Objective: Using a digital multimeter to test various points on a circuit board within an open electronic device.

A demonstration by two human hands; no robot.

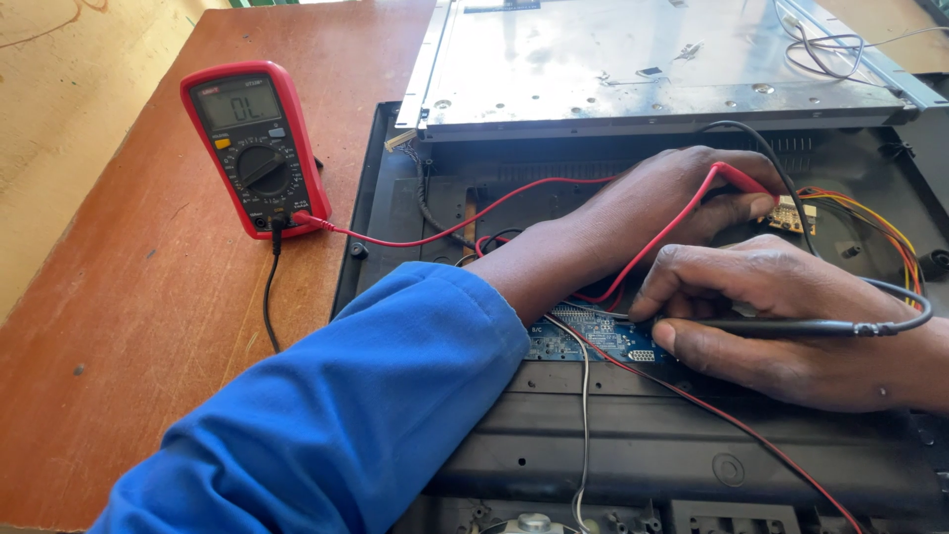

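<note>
My left hand, its arm in a blue sleeve, reaches across an opened black device casing and grips a red meter probe. The probe's tip sits at a small tan circuit board. My right hand comes in from the right and pinches a black probe, which lies level and points left at the edge of a blue circuit board. Both leads run to a red digital multimeter standing on the wooden table, its screen lit.
A bare metal panel lies across the back of the casing with loose wires on its right end. Orange, yellow and red wires fan out from the small board. A white cable and a red wire cross the casing's front.
</note>
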